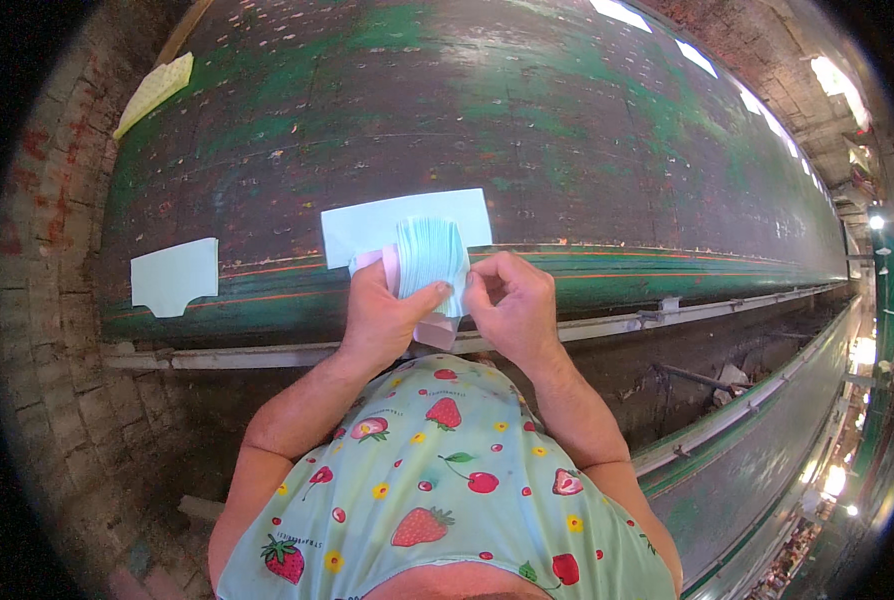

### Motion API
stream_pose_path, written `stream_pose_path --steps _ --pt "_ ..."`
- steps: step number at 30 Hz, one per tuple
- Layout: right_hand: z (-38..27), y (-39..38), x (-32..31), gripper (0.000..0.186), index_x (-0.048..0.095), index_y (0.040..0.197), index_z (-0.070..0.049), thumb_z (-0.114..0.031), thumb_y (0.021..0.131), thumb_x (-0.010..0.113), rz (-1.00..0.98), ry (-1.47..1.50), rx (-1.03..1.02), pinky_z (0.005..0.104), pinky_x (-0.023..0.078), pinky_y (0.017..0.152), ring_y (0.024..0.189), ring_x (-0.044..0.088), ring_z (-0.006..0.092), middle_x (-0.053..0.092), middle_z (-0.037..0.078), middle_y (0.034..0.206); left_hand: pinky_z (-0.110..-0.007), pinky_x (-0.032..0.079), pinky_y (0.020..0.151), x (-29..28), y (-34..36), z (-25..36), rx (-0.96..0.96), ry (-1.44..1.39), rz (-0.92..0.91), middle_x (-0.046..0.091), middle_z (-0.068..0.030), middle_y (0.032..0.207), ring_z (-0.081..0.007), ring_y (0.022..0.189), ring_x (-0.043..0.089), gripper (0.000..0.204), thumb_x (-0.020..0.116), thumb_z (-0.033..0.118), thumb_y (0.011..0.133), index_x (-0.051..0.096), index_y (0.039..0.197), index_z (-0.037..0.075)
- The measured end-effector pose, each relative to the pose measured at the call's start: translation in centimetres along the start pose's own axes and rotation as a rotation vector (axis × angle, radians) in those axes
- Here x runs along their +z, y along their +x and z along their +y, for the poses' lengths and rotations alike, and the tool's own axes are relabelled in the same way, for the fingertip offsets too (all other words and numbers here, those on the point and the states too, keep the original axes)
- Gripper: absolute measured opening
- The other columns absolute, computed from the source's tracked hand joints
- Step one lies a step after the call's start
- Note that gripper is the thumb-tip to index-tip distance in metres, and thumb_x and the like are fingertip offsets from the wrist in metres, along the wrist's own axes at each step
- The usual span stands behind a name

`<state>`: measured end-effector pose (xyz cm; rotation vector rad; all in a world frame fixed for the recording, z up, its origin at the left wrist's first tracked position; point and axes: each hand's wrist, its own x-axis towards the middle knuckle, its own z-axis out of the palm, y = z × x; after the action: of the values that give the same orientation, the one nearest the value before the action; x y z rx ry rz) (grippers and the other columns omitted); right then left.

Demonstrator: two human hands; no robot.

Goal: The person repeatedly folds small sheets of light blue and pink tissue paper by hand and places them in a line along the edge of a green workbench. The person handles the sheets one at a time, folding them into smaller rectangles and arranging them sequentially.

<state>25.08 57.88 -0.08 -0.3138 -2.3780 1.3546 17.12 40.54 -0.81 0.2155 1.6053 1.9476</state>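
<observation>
In the head view my left hand [392, 310] grips a thick, fanned stack of light blue thin pieces [427, 250], with pale pink pieces [377, 258] showing at its left and below it. My left thumb lies across the front of the stack. My right hand [507, 305] is at the stack's right edge, its thumb and curled index finger pinching the edge of the blue pieces. Directly behind the stack, a flat light blue sheet [352, 225] lies near the front edge of the long green, worn table [297, 120].
A light blue cut piece [172, 270] lies at the table's left front, and a pale yellow piece [152, 95] at its far left edge. A metal rail [617, 325] runs along the front. A second green surface [737, 450] is at the right. A brick wall [57, 230] stands left.
</observation>
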Motion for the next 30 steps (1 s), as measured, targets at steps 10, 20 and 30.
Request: stream_pose_path --steps 10,20,30 --pt "12.4 -1.7 -12.7 0.013 0.071 0.102 0.000 -0.009 0.105 0.062 -0.054 0.741 0.415 0.0251 0.049 0.072 0.081 0.060 0.0053 0.069 -0.001 0.090 -0.036 0.064 0.081 16.0 1.2 -4.9 -0.034 -0.092 0.071 0.075 -0.0126 0.112 -0.0178 0.095 0.074 0.030 0.071 -0.001 0.095 0.066 0.124 -0.005" --pt "15.6 -1.9 -20.5 0.023 0.075 0.101 0.005 -0.016 0.093 0.073 -0.192 0.455 0.239 0.0338 0.053 0.071 0.078 0.065 0.0113 0.077 0.012 0.085 -0.035 0.064 0.079 24.4 2.4 -7.7 0.039 0.174 0.151 0.077 -0.0098 0.109 -0.0172 0.092 0.075 0.028 0.075 0.001 0.095 0.069 0.122 -0.003" --pt "18.7 -1.5 -21.1 0.021 0.073 0.105 0.004 -0.009 0.091 0.064 -0.125 0.387 0.215 0.0298 0.051 0.073 0.082 0.063 0.0097 0.075 0.007 0.090 -0.038 0.062 0.086 25.3 4.5 -9.4 -0.092 -0.102 0.159 0.074 -0.0128 0.113 -0.0225 0.096 0.075 0.038 0.070 -0.001 0.089 0.065 0.126 -0.005"
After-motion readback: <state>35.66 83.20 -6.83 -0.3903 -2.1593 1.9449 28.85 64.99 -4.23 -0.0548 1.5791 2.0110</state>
